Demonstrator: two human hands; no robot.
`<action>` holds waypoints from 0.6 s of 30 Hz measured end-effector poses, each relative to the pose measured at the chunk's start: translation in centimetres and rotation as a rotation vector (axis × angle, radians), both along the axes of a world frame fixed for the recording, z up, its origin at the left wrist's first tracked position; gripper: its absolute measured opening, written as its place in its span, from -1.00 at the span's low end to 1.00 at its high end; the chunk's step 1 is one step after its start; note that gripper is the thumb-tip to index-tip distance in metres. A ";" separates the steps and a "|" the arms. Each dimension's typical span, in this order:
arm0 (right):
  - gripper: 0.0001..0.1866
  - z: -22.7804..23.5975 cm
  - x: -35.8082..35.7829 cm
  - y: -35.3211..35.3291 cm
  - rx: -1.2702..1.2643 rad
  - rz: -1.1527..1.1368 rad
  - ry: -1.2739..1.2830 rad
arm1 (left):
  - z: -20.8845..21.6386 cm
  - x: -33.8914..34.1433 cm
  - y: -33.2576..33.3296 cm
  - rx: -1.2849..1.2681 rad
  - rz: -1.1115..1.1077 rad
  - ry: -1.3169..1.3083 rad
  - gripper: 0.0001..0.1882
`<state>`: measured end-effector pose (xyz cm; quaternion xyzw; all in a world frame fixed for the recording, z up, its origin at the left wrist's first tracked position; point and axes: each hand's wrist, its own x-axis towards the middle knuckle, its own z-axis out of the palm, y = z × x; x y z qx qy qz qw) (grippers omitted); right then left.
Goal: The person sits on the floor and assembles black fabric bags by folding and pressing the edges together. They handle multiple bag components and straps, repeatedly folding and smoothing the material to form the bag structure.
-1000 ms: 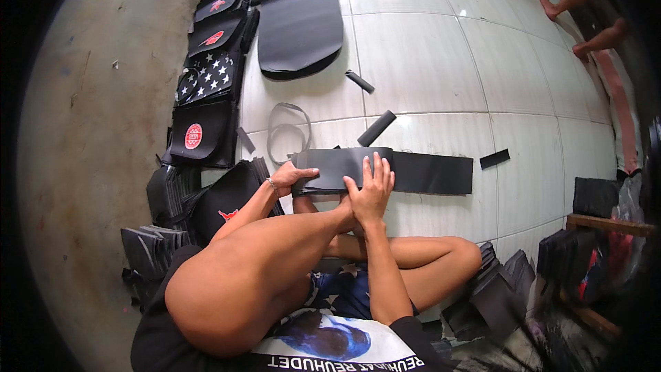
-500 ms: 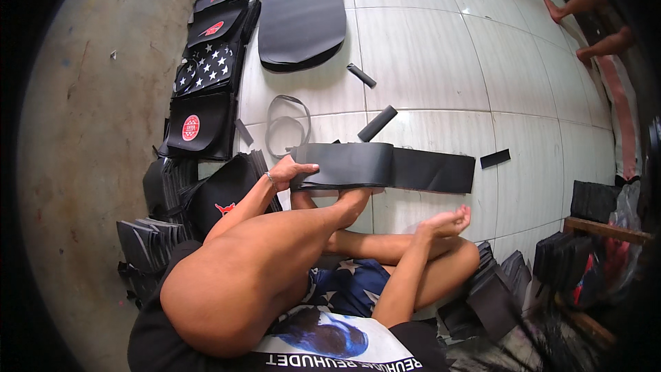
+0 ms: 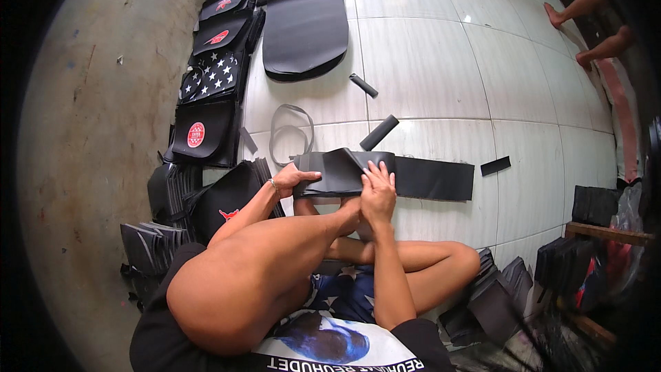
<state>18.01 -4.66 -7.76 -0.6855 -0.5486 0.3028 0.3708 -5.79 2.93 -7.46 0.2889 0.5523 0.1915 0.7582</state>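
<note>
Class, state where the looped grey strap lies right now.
In the head view, the looped grey strap lies on the white tiles left of centre, just beyond the left hand and the black strips.

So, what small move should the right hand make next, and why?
Perhaps the right hand should press the long, flexible black strip flat: a raised fold shows beside that hand, while the left hand grips the strip's left end.

A looped grey strap point(image 3: 311, 131) lies on white floor tiles point(image 3: 427, 62); another person's legs point(image 3: 611, 45) extend at upper right.
</note>
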 end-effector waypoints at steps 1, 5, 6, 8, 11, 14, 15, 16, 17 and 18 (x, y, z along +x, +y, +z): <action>-0.74 0.1 0.8 0.2 0.011 -0.051 0.103 | 0.1 -0.2 0.1 0.018 0.005 -0.023 -0.59; -0.79 -2.3 7.9 -2.1 0.182 -0.989 1.166 | -0.1 0.1 0.2 -0.025 -0.012 -0.090 -0.50; -0.74 -2.1 10.5 -3.4 0.174 -1.033 0.894 | -0.3 0.4 0.3 -0.025 -0.016 -0.098 -0.50; -0.77 -1.6 11.0 -4.6 0.274 -1.407 0.399 | -0.6 1.0 0.3 -0.024 -0.031 -0.111 -0.50; -0.80 2.3 4.0 -1.8 0.254 -0.685 0.442 | -0.5 0.0 -0.1 -0.027 -0.023 -0.086 -0.50; -0.43 2.5 0.4 0.1 0.165 -0.110 -0.033 | -1.3 -0.2 0.3 -0.018 -0.021 -0.039 -0.49; -0.40 1.8 -0.3 0.2 0.088 -0.027 -0.161 | -0.9 0.0 0.0 -0.016 -0.015 -0.015 -0.51; -0.38 1.1 -0.7 0.3 0.010 0.055 -0.291 | -0.6 0.3 0.4 -0.020 -0.017 -0.009 -0.51; -0.41 0.9 -0.9 0.2 0.022 0.064 -0.308 | -0.6 0.3 0.3 -0.031 -0.011 -0.006 -0.52; -0.44 0.7 -0.9 0.2 0.034 0.071 -0.327 | -0.7 0.5 0.2 -0.044 -0.007 -0.003 -0.52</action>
